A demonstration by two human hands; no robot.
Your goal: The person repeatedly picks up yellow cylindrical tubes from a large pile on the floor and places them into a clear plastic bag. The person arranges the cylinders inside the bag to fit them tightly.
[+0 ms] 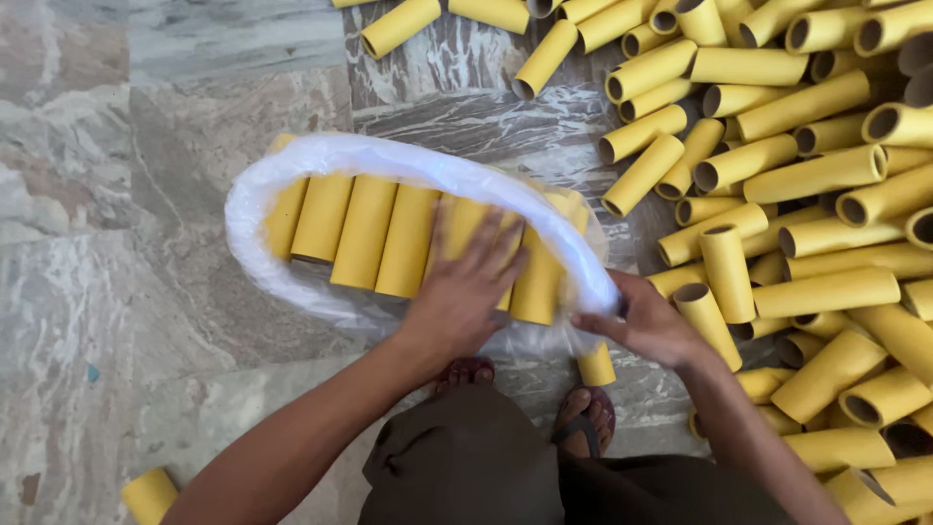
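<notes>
While we crouch over the marble floor [146, 117], our left hand [466, 287] lies flat and spread, fingers open, pressing on the row of yellow cardboard tubes [364, 233] packed side by side inside a clear plastic bag [255, 194]. It grips nothing; the palm simply rests across the tubes near the right end of the row. Our right hand [646, 326] is pinched closed on the bag's rolled white rim at its right end, holding the mouth open. The bag lies on the floor just in front of our sandalled feet [583, 418]. A loose heap of the same yellow tubes [797, 194] spreads across the floor to our right, touching our right wrist, and a single stray tube [149, 494] lies at the lower left.
</notes>
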